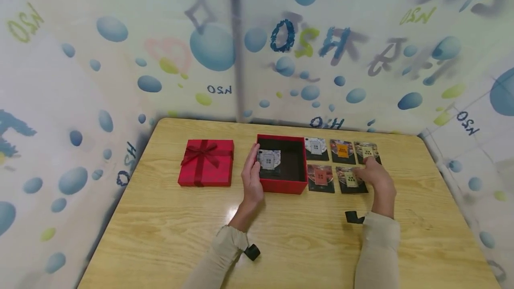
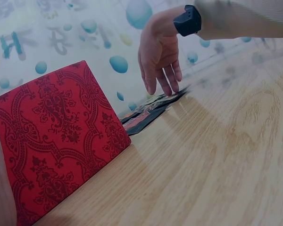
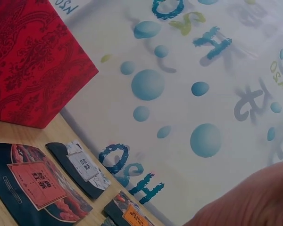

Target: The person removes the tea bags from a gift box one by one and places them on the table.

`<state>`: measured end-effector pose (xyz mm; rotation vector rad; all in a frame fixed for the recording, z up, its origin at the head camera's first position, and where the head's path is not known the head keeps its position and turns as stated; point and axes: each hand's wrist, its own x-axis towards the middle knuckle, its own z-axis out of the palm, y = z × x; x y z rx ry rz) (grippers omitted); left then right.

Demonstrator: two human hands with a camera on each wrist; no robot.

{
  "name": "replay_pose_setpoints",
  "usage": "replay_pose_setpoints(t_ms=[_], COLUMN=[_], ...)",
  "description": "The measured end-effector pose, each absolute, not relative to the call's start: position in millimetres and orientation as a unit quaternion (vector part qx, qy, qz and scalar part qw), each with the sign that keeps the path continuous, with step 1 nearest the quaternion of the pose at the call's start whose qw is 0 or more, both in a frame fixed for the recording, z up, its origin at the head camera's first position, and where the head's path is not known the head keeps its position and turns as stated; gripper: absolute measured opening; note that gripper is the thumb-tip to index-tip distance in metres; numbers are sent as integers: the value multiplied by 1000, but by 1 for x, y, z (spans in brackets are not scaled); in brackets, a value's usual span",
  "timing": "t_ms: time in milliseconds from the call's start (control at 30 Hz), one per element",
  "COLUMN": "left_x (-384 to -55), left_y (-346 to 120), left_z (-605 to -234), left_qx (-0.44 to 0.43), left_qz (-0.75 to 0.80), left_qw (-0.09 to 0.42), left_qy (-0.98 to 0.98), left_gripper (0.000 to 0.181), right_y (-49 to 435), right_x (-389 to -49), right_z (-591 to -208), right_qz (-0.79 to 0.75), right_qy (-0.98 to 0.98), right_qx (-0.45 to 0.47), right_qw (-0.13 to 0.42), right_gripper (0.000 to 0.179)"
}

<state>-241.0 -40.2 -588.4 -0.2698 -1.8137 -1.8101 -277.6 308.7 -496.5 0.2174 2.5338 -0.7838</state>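
Note:
My left hand (image 1: 252, 181) lies along the left side of an open red box (image 1: 284, 186), its fingers straight against the wall. Inside the dark interior sits a packet with a white label (image 1: 269, 160), toward the left. Over the right-hand packets hangs my right hand (image 1: 378, 179), fingers pointing down and apart in the left wrist view. Its fingertips are right at the upper right packet with a pale label (image 1: 366, 150), and the thumb is by the lower packet with a yellow-green label (image 1: 351, 181). The red patterned box wall (image 2: 61, 136) fills much of the left wrist view.
A red lid with a dark red bow (image 1: 189, 176) lies left of the box. Right of the box are a white-label packet (image 1: 316, 148), an orange-label packet (image 1: 342, 150) and a red-label packet (image 1: 321, 177). Printed walls (image 1: 273, 92) border the wooden table (image 1: 305, 244) behind and beside it.

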Motion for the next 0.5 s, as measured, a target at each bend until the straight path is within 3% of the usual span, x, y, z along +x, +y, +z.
replay_pose_setpoints(t_ms=[300, 500], left_x=[-240, -238], left_y=[-39, -40], left_z=[-586, -583], left_qx=[-83, -73], left_qz=[-680, -681], left_qw=[262, 251], left_qy=[-680, -685], left_gripper=[50, 51], right_y=[302, 268], right_x=[-277, -283], right_z=[-490, -490], right_qz=[-263, -298], right_qy=[936, 953], right_qx=[93, 34], right_qw=[215, 37], right_gripper=[76, 45])
